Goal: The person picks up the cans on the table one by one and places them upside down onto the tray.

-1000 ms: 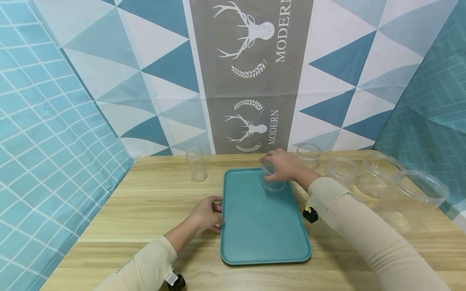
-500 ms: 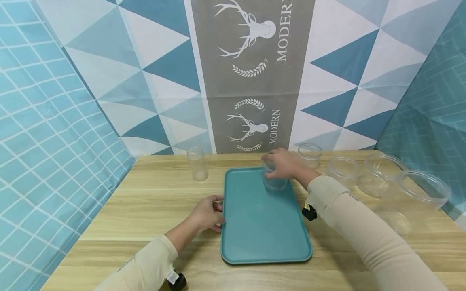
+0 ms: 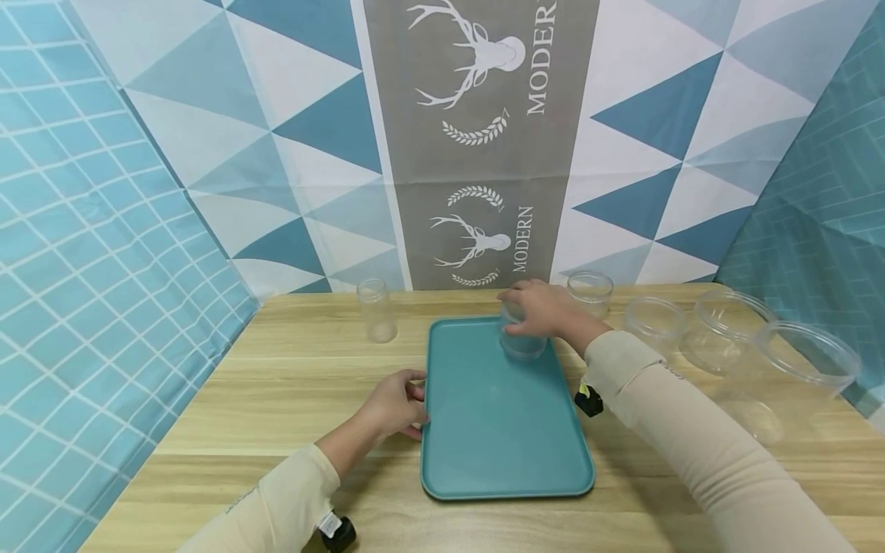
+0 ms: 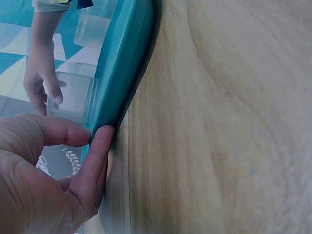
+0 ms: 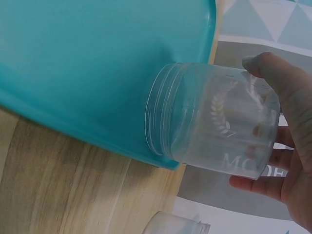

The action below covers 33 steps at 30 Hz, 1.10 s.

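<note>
A teal tray (image 3: 501,422) lies on the wooden table. My left hand (image 3: 392,405) holds its left rim, with thumb and fingers at the edge in the left wrist view (image 4: 63,170). At the tray's far right corner my right hand (image 3: 546,309) grips a clear jar (image 3: 523,346). In the right wrist view the fingers and thumb of that hand (image 5: 287,131) curl round the base of the jar (image 5: 209,117), whose threaded mouth faces down on the tray (image 5: 87,73).
A narrow clear jar (image 3: 377,311) stands at the back left. Right of the tray are several clear jars: a small one (image 3: 590,293) at the back, others (image 3: 653,319) (image 3: 722,330) further right, and a large one (image 3: 795,376) beyond my right forearm. Patterned cloth (image 3: 318,153) hangs behind the table.
The head view has shifted very slightly. Both hands, the tray and the jar in my right hand otherwise keep their places.
</note>
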Tool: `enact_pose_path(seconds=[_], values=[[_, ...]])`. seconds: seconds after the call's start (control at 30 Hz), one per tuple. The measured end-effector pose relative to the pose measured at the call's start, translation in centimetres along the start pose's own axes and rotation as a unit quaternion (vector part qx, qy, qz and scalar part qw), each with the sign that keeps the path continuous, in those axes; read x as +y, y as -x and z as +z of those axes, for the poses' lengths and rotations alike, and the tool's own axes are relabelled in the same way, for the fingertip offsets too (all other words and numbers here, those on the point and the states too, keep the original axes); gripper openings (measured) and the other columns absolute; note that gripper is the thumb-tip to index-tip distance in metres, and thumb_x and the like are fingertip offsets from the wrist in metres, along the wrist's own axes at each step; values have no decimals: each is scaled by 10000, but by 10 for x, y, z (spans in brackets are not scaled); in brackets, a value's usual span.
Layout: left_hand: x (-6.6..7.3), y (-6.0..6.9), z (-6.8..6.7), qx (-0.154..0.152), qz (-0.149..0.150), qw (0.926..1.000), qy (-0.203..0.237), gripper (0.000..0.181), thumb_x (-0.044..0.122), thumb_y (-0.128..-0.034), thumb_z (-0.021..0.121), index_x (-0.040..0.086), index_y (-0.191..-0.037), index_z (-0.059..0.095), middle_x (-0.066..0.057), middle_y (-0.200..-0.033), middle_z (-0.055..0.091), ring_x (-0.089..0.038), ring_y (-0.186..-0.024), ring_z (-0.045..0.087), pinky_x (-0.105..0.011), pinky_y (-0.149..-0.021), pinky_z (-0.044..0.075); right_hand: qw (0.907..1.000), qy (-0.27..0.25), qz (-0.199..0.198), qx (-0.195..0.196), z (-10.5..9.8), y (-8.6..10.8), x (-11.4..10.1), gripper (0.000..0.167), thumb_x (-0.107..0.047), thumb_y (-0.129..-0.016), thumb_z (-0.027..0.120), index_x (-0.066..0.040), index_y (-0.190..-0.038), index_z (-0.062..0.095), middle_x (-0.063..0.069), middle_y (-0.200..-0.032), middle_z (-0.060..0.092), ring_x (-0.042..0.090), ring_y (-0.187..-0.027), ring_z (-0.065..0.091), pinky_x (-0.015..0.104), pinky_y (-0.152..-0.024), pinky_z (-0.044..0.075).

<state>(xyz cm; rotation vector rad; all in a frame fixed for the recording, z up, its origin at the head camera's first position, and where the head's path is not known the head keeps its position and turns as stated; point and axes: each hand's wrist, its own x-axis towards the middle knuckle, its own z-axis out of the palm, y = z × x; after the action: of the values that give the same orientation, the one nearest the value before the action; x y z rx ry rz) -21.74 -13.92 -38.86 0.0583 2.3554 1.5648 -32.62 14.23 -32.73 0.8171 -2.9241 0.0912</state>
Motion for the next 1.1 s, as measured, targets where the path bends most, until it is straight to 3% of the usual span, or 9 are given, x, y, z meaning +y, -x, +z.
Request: enact_pose_path(seconds=[0.37, 0.77, 1.1], values=[[0, 0, 0, 20, 83, 10000, -29, 732, -165, -721, 626, -62, -1412, 409, -166, -1009, 498, -242, -747, 588, -387, -590, 591, 9998, -187, -33, 23, -5, 5, -1, 693, -514, -859, 673, -135, -1418, 516, 184, -1432, 462, 415, -1296, 423, 628, -929, 440], [-1, 1, 2, 49, 123, 9998, -160, 734, -148, -710, 610, -68, -1412, 410, -169, -1018, 512, -245, -790, 592, -373, -597, 591, 9963, -496, -408, 580, -12, 20, 4, 675, -473, -838, 713, -76, -1361, 553, 167, -1352, 530, 387, -1249, 472, 566, -979, 430], [-1, 3, 2, 112, 267, 9988, -383, 697, -138, -728, 588, -85, -1401, 418, -149, -990, 514, -218, -765, 576, -350, -591, 587, 9882, -329, -828, 1248, -16, 34, 6, 614, -397, -808, 751, -35, -1280, 599, 147, -1245, 590, 357, -1166, 527, 531, -942, 456]])
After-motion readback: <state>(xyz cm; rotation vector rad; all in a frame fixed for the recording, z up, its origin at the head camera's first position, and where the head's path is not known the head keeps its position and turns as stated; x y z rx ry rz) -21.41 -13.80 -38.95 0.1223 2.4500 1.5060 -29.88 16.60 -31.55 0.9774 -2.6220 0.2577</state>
